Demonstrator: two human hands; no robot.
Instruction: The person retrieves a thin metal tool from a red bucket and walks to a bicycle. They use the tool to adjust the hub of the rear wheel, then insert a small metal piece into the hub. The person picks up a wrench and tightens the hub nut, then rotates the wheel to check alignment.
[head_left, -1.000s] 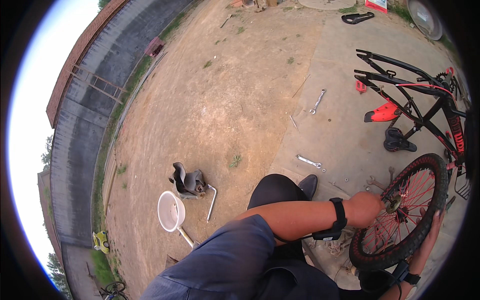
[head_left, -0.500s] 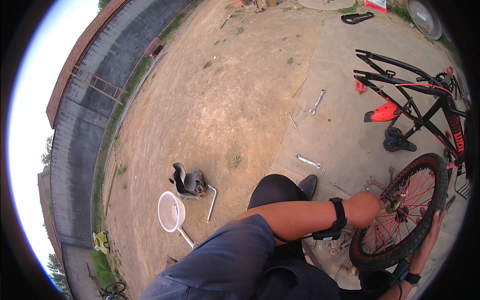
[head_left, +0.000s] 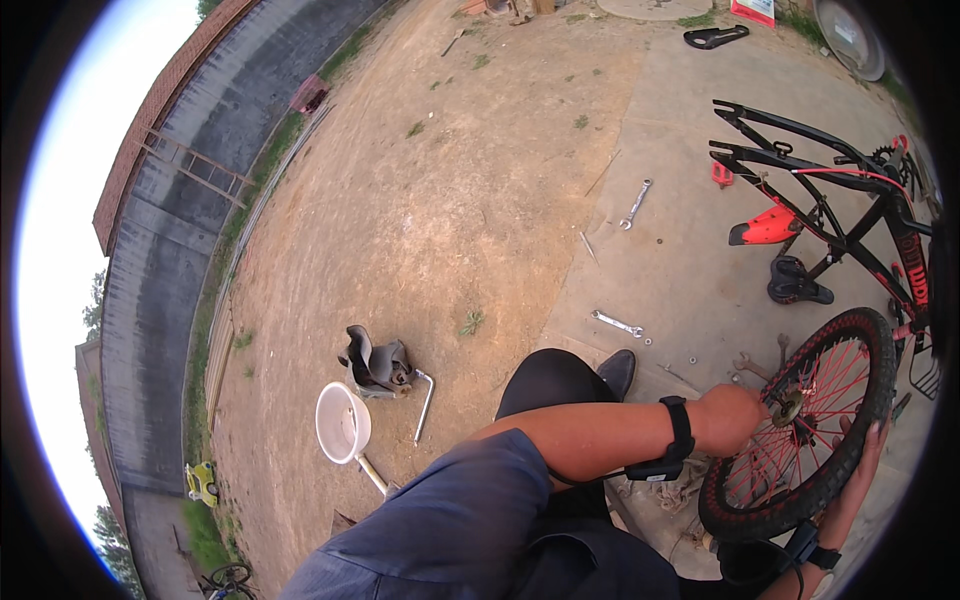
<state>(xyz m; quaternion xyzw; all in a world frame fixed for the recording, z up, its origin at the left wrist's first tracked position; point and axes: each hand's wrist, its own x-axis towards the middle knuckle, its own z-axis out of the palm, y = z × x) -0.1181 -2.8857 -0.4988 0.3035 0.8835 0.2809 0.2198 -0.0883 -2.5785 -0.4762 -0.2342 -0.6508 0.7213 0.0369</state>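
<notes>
Outdoors, left hand (head_left: 735, 418) grips the hub (head_left: 787, 405) of a red-spoked wheel (head_left: 800, 430); right hand (head_left: 862, 462) should brace its tyre firmly.

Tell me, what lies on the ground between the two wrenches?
In the head view, only bare concrete lies between the far wrench and the near wrench, apart from a thin rod off to the left.

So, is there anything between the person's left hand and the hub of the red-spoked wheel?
Nothing visible does. The left hand is already at the hub of the wheel, and the right hand rests on the tyre's outer side.
</notes>
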